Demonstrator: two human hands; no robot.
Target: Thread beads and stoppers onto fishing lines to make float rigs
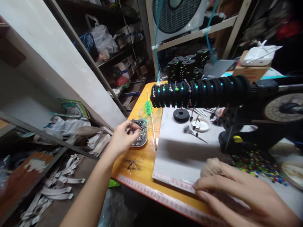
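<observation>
My left hand is over a small tray of tiny dark and silvery parts, its thumb and fingers pinched together; whatever lies between them is too small to make out. My right hand is near the front edge of a white board, with a tan wrap around one finger. Thumb and fingertips of that hand come together, and anything between them is hidden. Above the board a horizontal row of black spools holds shiny line, with small beaded pieces hanging at its left part.
A wooden stick with green and blue pieces lies left of the board. On the board are a black disc, a round white dish and colorful beads. A fan and stacked spools stand behind.
</observation>
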